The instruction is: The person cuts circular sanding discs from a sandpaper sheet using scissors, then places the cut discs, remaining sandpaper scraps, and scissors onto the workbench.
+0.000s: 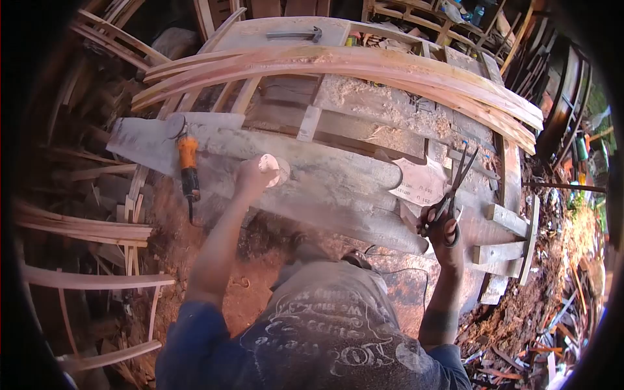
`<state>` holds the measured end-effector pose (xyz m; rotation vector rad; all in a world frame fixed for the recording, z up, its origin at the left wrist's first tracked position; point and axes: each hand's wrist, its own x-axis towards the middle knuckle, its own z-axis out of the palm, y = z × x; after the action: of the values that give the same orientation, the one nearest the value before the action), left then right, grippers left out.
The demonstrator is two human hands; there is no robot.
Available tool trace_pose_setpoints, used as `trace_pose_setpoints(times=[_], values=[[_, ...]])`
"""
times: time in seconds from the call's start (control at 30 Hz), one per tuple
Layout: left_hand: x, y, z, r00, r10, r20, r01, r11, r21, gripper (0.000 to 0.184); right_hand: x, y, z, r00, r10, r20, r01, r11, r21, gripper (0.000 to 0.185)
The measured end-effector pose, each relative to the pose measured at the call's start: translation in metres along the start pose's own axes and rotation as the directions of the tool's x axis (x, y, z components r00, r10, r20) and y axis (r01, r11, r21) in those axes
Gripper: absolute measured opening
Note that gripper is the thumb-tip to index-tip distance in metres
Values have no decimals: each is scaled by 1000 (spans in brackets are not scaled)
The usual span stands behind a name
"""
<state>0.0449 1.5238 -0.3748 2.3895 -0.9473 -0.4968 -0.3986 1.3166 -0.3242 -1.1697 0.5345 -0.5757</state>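
Note:
My left hand [248, 177] is closed at a round, pale pink disc [275, 170] that looks like cut sandpaper, above a dusty grey board. In my right hand [446, 233] is a pair of scissors [463, 170], its blades pointing up and slightly apart. A pinkish sheet [421, 182] with printed backing and curved cut edges lies on the boards just beyond my right hand; it looks like sandpaper. Another piece of sheet [410, 213] shows partly beside my right fingers. Left of my left hand rests an orange and black angle grinder [188, 158], its cord hanging toward me.
Long curved wooden strips [325, 60] lie across the far part of the slatted bench. Behind them is a hammer [296, 34]. Sawdust covers several boards. Stacked timber [84, 224] stands at left, and wood scraps [559, 318] litter the ground at right.

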Motion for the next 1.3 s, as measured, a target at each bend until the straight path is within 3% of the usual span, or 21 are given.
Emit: trace_pose_setpoints(times=[0.03,0.13,0.23,0.27,0.33,0.4,0.5,0.53,0.63,0.67,0.77,0.83,0.93,1.03,1.13,1.3], values=[[7,-5,2,999,13,-35,-6,982,190,56,1,1,12,999,-1,-35,1,1000,-7,77],[-3,3,3,976,144,-164,-51,880,471,57,1,3,47,996,-26,-86,22,999,-46,76],[-4,1,1,986,140,-92,-110,954,280,59,-7,4,74,990,-51,-130,38,994,-103,73],[0,-7,7,983,160,-88,-133,959,252,59,-11,0,91,970,-51,-236,10,985,-174,73],[12,-33,23,977,200,-69,-184,963,196,58,-22,7,98,960,-74,-272,39,990,-132,70],[8,-20,12,967,253,-42,-234,937,259,63,-32,15,104,941,-115,-318,91,992,-91,61],[6,-14,-3,956,290,-36,-274,934,229,71,-53,21,104,847,-32,-530,-136,952,-276,48],[6,-15,-4,957,289,-40,-276,941,195,73,-53,22,107,774,-8,-633,-246,918,-313,35],[10,-21,-7,964,267,19,-266,945,191,84,-51,14,124,709,50,-703,-554,658,-511,37],[13,-26,-5,966,256,37,-259,955,146,78,-45,25,123,727,45,-685,-530,671,-519,42],[24,-31,-7,976,182,122,-184,983,10,61,-20,22,145,767,98,-634,-582,521,-624,45],[27,-33,-17,966,78,245,-63,996,-67,48,-6,21,159,788,83,-610,-541,565,-622,47],[28,-53,-31,966,41,255,74,902,-425,32,8,36,159,810,107,-577,-479,688,-545,45],[33,-70,-55,982,90,168,-50,972,-229,37,13,43,155,810,129,-572,-487,692,-533,41],[29,-93,-38,973,228,23,-228,960,164,52,16,33,156,811,40,-584,-469,640,-608,43],[15,-61,-44,988,150,45,-154,982,106,76,7,12,131,756,-38,-654,-510,592,-624,46]])
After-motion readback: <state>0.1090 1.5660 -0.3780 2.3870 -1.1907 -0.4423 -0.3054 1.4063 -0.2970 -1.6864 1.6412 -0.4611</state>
